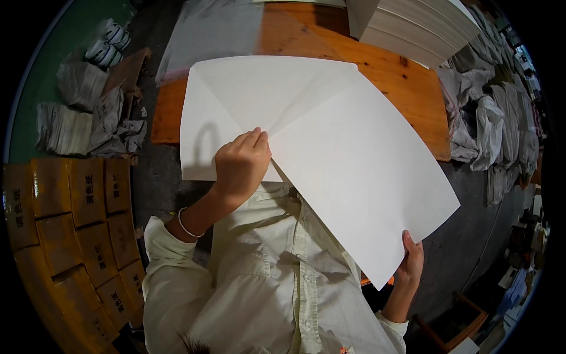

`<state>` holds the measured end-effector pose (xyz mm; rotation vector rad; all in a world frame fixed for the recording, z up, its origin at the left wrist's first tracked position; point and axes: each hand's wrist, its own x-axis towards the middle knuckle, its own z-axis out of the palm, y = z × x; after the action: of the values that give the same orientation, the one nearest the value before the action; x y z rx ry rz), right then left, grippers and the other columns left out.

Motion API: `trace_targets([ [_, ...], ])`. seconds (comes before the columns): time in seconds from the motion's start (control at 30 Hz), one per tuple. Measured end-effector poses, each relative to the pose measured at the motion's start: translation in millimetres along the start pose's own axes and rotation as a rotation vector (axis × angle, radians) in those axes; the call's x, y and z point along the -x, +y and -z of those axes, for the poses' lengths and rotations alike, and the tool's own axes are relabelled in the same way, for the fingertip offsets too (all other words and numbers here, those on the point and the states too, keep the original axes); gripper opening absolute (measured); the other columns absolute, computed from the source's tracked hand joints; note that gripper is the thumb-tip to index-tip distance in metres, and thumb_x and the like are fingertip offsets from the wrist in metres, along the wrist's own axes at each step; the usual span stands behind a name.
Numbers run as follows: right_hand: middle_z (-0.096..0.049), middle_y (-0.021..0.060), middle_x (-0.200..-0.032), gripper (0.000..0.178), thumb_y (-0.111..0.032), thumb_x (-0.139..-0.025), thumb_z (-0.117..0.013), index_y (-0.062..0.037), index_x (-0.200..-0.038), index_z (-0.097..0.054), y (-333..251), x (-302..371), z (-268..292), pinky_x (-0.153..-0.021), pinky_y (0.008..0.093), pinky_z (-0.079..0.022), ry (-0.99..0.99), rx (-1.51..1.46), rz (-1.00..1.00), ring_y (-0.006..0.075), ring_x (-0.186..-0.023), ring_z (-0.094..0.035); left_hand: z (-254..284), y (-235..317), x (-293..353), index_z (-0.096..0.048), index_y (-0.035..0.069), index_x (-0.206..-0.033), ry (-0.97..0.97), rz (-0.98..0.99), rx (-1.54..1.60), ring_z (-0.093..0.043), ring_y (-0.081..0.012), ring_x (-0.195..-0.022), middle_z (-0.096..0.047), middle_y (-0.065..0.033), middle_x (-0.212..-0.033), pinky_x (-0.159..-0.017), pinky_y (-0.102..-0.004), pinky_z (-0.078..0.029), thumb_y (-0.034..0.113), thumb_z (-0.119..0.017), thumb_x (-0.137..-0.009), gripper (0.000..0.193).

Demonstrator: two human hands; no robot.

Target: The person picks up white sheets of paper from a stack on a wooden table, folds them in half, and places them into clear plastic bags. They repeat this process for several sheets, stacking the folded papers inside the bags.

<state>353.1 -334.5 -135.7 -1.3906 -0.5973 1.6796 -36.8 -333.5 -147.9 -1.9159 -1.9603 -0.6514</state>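
Large white paper sheets (pixel 348 135) spread in front of my body, over the near part of a wooden table. One part lies to the left, and another fans out to the right with its corner hanging down past the table edge. My left hand (pixel 243 162) is closed, its fingers bent together on the paper where the two parts meet. Its fingertips are partly hidden, so the exact grip is hard to see. At the lower right, my right hand (pixel 411 259) pinches the sheet's edge, thumb on top and fingers behind the paper.
A thick stack of white paper (pixel 415 29) stands at the table's far right. Clear plastic film (pixel 212 35) lies at the far left of the wooden table (pixel 413 103). Brown cartons (pixel 82 236) are piled on the left, and grey plastic bags (pixel 489 130) on the right.
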Motion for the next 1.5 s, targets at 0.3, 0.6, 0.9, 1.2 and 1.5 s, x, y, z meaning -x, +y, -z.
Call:
trace_targets([
  [0.3,-0.064,0.0149,-0.097,0.029,-0.009,-0.089,-0.056,0.0082,-0.111,-0.052,23.3,-2.0,-27.9,-0.069,0.0320,-0.055,-0.064,-0.188,-0.112,0.0215,-0.082,-0.065,12.8,-5.4,6.7,-0.035,-0.002,-0.128,0.147,1.027,1.080,-0.045,-0.0222,-0.113,-0.045,-0.0158,-0.119,-0.095,-0.0360,-0.039,0.010,-0.053,-0.084,0.049],
  [0.6,-0.062,0.0190,-0.102,0.032,-0.006,-0.089,-0.053,0.0087,-0.117,-0.047,30.7,-6.5,-33.1,-0.074,0.0361,-0.058,-0.145,-0.345,-0.290,0.0255,-0.087,-0.066,-14.4,36.3,16.3,-0.039,-0.005,-0.127,0.120,0.890,1.659,-0.050,-0.0155,-0.109,-0.051,-0.0087,-0.119,-0.092,-0.0277,-0.041,0.006,-0.044,-0.091,0.038],
  [0.9,-0.059,0.0156,-0.111,0.040,-0.005,-0.088,-0.054,0.0029,-0.126,-0.042,26.0,5.6,-44.4,-0.076,0.0331,-0.056,-0.198,-0.328,-0.240,0.0235,-0.094,-0.063,-89.7,41.8,31.8,-0.046,0.000,-0.122,0.185,0.986,1.729,-0.051,-0.0181,-0.105,-0.054,-0.0092,-0.113,-0.086,-0.0335,-0.045,0.008,-0.054,-0.087,0.037],
  [1.2,-0.058,0.0150,-0.112,0.041,-0.005,-0.089,-0.053,0.0028,-0.127,-0.040,23.7,15.1,-50.7,-0.079,0.0327,-0.055,-0.238,-0.292,-0.241,0.0219,-0.096,-0.062,-106.0,56.5,60.8,-0.047,0.000,-0.120,0.009,0.903,1.678,-0.051,-0.0184,-0.105,-0.055,-0.0091,-0.112,-0.087,-0.0344,-0.043,0.009,-0.056,-0.086,0.036],
  [1.5,-0.058,0.0152,-0.113,0.039,-0.004,-0.090,-0.051,0.0034,-0.126,-0.041,20.7,20.4,-61.7,-0.082,0.0336,-0.054,-0.218,-0.354,-0.296,0.0225,-0.097,-0.062,-94.9,63.9,64.7,-0.048,-0.001,-0.119,-0.038,0.873,1.663,-0.051,-0.0188,-0.104,-0.055,-0.0090,-0.111,-0.088,-0.0353,-0.042,0.010,-0.057,-0.086,0.036],
])
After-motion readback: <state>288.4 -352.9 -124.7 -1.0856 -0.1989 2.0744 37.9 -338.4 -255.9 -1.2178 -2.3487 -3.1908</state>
